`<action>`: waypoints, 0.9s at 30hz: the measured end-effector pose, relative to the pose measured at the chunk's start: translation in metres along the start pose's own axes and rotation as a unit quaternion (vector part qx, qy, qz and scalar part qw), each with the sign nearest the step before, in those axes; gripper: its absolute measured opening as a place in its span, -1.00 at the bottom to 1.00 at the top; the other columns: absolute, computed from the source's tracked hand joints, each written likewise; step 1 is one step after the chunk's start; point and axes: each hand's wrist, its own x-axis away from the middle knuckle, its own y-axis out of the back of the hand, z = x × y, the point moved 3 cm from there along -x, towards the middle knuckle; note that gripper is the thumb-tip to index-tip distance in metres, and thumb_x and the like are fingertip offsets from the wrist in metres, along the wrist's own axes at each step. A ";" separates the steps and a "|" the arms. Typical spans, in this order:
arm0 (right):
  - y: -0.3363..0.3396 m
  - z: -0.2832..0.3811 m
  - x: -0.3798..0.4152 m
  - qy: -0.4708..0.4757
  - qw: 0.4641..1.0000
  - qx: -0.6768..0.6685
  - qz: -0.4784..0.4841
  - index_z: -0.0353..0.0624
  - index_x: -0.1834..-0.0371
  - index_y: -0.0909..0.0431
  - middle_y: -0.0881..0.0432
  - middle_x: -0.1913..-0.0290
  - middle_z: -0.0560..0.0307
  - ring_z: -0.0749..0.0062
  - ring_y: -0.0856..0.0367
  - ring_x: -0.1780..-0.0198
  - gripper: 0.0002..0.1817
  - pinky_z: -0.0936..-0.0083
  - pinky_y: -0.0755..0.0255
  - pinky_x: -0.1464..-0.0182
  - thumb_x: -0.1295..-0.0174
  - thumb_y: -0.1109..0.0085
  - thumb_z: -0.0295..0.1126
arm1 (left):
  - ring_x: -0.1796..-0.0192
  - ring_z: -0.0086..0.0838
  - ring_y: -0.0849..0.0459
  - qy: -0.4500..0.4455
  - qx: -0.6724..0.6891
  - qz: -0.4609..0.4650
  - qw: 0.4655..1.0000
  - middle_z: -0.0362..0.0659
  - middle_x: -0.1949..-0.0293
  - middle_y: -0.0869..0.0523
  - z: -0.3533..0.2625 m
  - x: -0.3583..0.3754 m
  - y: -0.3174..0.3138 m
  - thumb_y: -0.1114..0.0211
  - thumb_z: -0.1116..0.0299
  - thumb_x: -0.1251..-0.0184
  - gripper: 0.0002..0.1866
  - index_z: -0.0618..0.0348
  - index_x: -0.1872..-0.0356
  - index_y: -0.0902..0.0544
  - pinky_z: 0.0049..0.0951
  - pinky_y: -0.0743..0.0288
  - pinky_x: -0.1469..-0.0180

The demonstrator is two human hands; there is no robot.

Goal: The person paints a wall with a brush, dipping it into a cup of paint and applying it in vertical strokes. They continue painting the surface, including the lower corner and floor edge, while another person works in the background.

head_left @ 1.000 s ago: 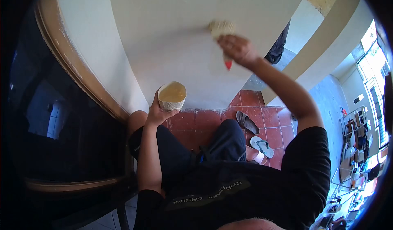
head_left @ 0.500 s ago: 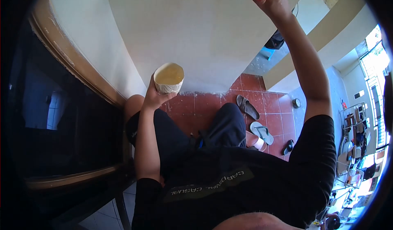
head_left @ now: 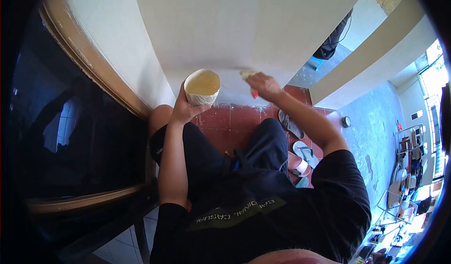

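My left hand (head_left: 184,110) is wrapped around a cream paint cup (head_left: 203,99) with a crinkled outside, held upright over my lap. Pale yellowish paint (head_left: 203,83) shows inside it. To the right of the cup, my right hand (head_left: 266,86) grips a paintbrush (head_left: 246,74), whose pale end points left and whose red part shows below the fingers. The brush overlaps the lower part of the off-white wall (head_left: 202,29) in front of me.
A brown-framed dark glass pane (head_left: 84,137) stands close on my left. Red floor tiles (head_left: 218,118) lie below the wall, with sandals (head_left: 305,153) to the right of my legs. A pillar (head_left: 371,62) and a cluttered rack (head_left: 408,156) stand farther right.
My right hand has come down from the upper right with the paintbrush, to low along the wall beside the cup. The left hand still holds the cup, slightly shifted in view.
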 end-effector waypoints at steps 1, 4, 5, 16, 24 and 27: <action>0.010 -0.015 -0.005 -0.004 1.000 0.005 -0.023 -0.08 0.04 -0.59 -0.64 0.09 0.14 0.23 -0.62 0.06 -0.63 0.38 -0.56 0.03 -0.02 -0.18 -0.50 | -0.24 -0.36 -0.46 0.002 -0.003 -0.001 1.000 -0.11 -0.19 -0.45 0.000 0.001 -0.001 -0.55 0.48 0.09 -0.08 0.18 -0.33 -0.19 -0.32 -0.39 -0.25; 0.106 -0.055 -0.052 -0.074 0.997 0.011 -0.030 -0.05 0.01 -0.62 -0.68 0.07 0.11 0.20 -0.64 0.11 -0.71 0.35 -0.54 0.03 -0.19 -0.20 -0.37 | -0.25 -0.35 -0.45 0.009 0.000 -0.002 1.000 -0.11 -0.19 -0.45 0.001 0.000 -0.001 -0.57 0.45 0.10 -0.06 0.18 -0.34 -0.18 -0.31 -0.36 -0.27; 0.137 -0.061 -0.066 -0.071 0.995 0.023 -0.071 -0.07 0.05 -0.65 -0.69 0.10 0.08 0.17 -0.64 0.11 -0.74 0.34 -0.53 0.02 -0.18 -0.24 -0.34 | -0.25 -0.35 -0.45 0.011 0.001 -0.003 1.000 -0.11 -0.19 -0.45 0.002 -0.002 0.000 -0.57 0.45 0.10 -0.06 0.18 -0.34 -0.18 -0.31 -0.36 -0.27; 0.231 -0.057 -0.099 0.058 0.938 0.262 -0.218 -0.06 -0.05 -0.56 -0.62 0.02 0.22 0.29 -0.59 0.05 -0.55 0.43 -0.57 0.07 0.01 -0.24 -0.51 | -0.27 -0.36 -0.43 0.011 -0.037 0.015 0.999 -0.11 -0.20 -0.45 0.014 -0.006 0.008 -0.58 0.42 0.11 -0.04 0.20 -0.34 -0.17 -0.31 -0.32 -0.29; -0.005 -0.003 0.031 -0.004 0.999 0.015 0.030 -0.07 0.13 -0.57 -0.61 0.18 0.27 0.35 -0.61 0.12 -0.68 0.43 -0.61 0.19 0.04 -0.24 -0.44 | -0.23 -0.36 -0.46 -0.006 -0.005 0.003 1.000 -0.11 -0.18 -0.46 0.006 -0.002 0.001 -0.56 0.46 0.11 -0.08 0.20 -0.32 -0.20 -0.33 -0.37 -0.25; -0.001 -0.019 0.024 0.008 1.000 0.017 -0.019 -0.05 0.14 -0.57 -0.59 0.24 0.27 0.32 -0.60 0.16 -0.72 0.41 -0.59 0.24 -0.02 -0.21 -0.42 | -0.22 -0.35 -0.47 -0.007 -0.024 0.006 1.000 -0.10 -0.17 -0.46 0.003 -0.001 0.001 -0.56 0.47 0.12 -0.08 0.20 -0.31 -0.20 -0.31 -0.40 -0.23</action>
